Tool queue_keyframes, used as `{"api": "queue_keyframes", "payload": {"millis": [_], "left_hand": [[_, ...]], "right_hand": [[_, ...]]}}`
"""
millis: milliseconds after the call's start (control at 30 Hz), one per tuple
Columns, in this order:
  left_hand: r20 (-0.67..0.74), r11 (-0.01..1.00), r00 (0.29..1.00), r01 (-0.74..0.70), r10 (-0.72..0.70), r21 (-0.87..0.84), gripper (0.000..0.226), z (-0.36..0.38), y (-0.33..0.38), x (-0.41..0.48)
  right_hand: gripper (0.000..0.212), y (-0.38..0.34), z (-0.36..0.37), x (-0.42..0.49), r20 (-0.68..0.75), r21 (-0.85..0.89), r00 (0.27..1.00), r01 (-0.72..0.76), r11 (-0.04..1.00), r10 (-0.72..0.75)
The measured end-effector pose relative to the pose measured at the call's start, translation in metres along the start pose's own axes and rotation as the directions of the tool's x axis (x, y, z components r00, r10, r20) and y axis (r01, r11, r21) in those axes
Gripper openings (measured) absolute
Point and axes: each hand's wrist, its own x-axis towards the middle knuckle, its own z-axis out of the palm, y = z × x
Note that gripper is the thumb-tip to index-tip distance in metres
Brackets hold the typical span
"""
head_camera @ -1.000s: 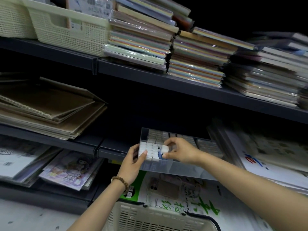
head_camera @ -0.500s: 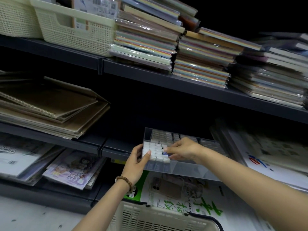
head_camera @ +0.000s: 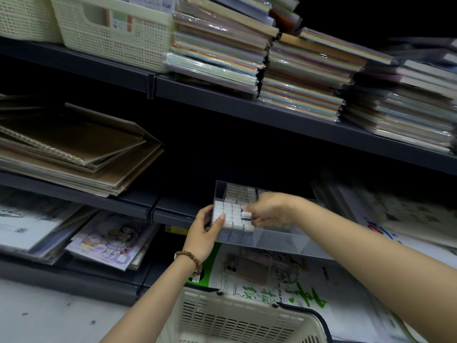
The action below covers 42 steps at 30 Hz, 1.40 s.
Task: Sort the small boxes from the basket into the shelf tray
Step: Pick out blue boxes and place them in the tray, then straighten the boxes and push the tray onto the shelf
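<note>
At tray (head_camera: 284, 243) | left hand (head_camera: 204, 235) grips it; right hand (head_camera: 272, 211) pinches one box (head_camera: 246, 215)

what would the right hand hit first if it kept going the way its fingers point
Probably the packed small white boxes in the clear tray, just left of the right hand; blur leaves depth unclear.

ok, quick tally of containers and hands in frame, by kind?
cream mesh baskets on the top shelf: 2
handled basket at the bottom: 1
clear tray: 1
hands: 2 (left hand, right hand)
total: 6
</note>
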Motion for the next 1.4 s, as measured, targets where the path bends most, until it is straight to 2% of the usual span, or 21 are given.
{"api": "queue_keyframes", "payload": {"millis": [200, 433, 600, 733, 833, 900, 1000, 1200, 1333, 1400], "left_hand": [[0.007, 1.0, 1.0, 0.007, -0.007, -0.017, 0.052, -0.001, -0.001, 0.0], [0.012, 1.0, 1.0, -0.006, 0.005, 0.028, 0.056, -0.003, -0.007, 0.001], [0.013, 0.997, 1.0, -0.02, 0.019, 0.076, 0.053, -0.002, -0.008, 0.002], [0.023, 0.999, 1.0, -0.001, 0.0, 0.053, 0.055, -0.006, -0.008, 0.004], [0.017, 0.999, 1.0, -0.003, 0.003, 0.041, 0.054, -0.007, -0.011, 0.002], [0.005, 0.999, 1.0, -0.013, 0.013, 0.035, 0.052, -0.005, -0.012, 0.001], [-0.012, 0.999, 1.0, -0.027, 0.027, 0.027, 0.051, -0.002, -0.012, 0.0], [0.011, 1.0, 1.0, -0.008, 0.008, -0.009, 0.053, -0.006, -0.011, 0.0], [0.027, 1.0, 1.0, -0.005, 0.006, -0.022, 0.05, -0.007, -0.011, 0.001], [0.042, 1.0, 0.999, -0.009, 0.009, -0.009, 0.05, -0.009, -0.011, 0.004]], "right_hand": [[0.062, -0.02, 0.01, 0.014, 0.098, -0.122, 0.995, -0.008, 0.993, 0.02], [0.085, -0.015, 0.014, 0.027, 0.256, -0.095, 0.958, -0.112, 0.989, 0.132], [0.079, -0.008, 0.016, 0.03, 0.244, 0.0, 0.964, -0.105, 0.994, 0.102], [0.051, -0.004, 0.0, 0.023, 0.243, 0.087, 0.967, -0.094, 0.992, 0.07], [0.04, 0.003, -0.008, 0.02, 0.203, 0.134, 0.978, -0.078, 0.988, 0.05], [0.036, 0.006, -0.005, 0.019, 0.136, 0.099, 0.99, -0.05, 0.994, 0.037], [0.037, 0.002, 0.004, 0.017, 0.029, -0.016, 1.0, -0.007, 1.0, 0.007], [0.037, 0.002, 0.005, 0.017, -0.031, -0.034, 1.0, -0.006, 0.999, 0.005], [0.038, 0.009, 0.01, 0.013, -0.122, -0.164, 0.983, 0.119, 0.979, -0.14], [0.035, 0.016, 0.009, 0.007, -0.153, -0.038, 0.972, 0.175, 0.984, -0.179]]}}
